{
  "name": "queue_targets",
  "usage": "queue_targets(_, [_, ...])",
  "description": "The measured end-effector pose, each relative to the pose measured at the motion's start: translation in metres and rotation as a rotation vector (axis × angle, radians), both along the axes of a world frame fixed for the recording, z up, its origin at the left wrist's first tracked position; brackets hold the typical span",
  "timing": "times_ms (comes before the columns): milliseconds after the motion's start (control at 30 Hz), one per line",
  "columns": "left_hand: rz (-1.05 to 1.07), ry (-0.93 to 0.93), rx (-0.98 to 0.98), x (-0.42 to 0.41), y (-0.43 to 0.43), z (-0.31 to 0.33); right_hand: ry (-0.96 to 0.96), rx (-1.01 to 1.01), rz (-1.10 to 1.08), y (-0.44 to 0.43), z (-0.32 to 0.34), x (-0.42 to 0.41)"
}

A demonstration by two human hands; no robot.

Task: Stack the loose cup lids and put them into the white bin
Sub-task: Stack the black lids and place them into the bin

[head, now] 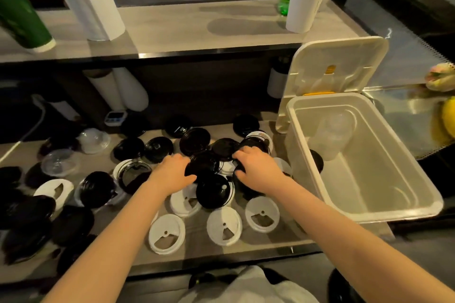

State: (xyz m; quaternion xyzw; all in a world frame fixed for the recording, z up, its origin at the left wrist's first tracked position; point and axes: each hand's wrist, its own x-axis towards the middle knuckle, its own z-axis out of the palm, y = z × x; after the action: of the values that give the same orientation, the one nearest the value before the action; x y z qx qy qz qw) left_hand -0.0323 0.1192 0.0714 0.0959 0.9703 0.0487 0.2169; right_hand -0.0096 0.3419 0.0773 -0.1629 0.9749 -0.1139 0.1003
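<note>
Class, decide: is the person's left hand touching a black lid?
Touching. Head view: the left hand grips the rim of a black lid in the pile.

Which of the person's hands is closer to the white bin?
Right. The right hand grips the black lids just left of the white bin; the left hand grips the lids' other side, farther from the bin.

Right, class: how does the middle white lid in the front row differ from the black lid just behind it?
The white lid is matt white; the black lid is glossy black. The white lid shows a wedge-shaped opening; the black lid only a small pale dot. The white lid lies alone on the counter; the black lid overlaps neighbouring lids. Both are round, flat and outside the white bin.
</note>
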Motion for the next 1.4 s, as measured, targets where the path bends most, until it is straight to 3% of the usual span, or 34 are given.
queue_targets(200, [0.016, -0.098, -0.012, 0.009, -0.028, -0.035, -0.202, 0.059, 0.124, -0.043, -0.037, 0.009])
queue_targets(333, [0.039, -0.085, 0.065, 0.0, -0.034, -0.048, -0.152, -0.018, 0.057, -0.048, -0.036, 0.001])
queue_targets(500, [0.169, -0.057, 0.224, -0.023, -0.02, -0.056, 0.027, 0.069, -0.064, -0.038, -0.032, -0.017])
queue_targets(800, [0.457, -0.13, 0.157, -0.047, 0.019, -0.068, -0.044, 0.182, -0.187, -0.004, -0.037, -0.009])
queue_targets(1200, [0.658, 0.172, 0.546, -0.037, 0.009, -0.054, -0.107, 0.148, -0.214, 0.003, -0.054, -0.013])
queue_targets(1400, [0.688, 0.331, 0.683, -0.025, 0.011, -0.033, -0.181, 0.154, -0.117, 0.002, -0.061, -0.016])
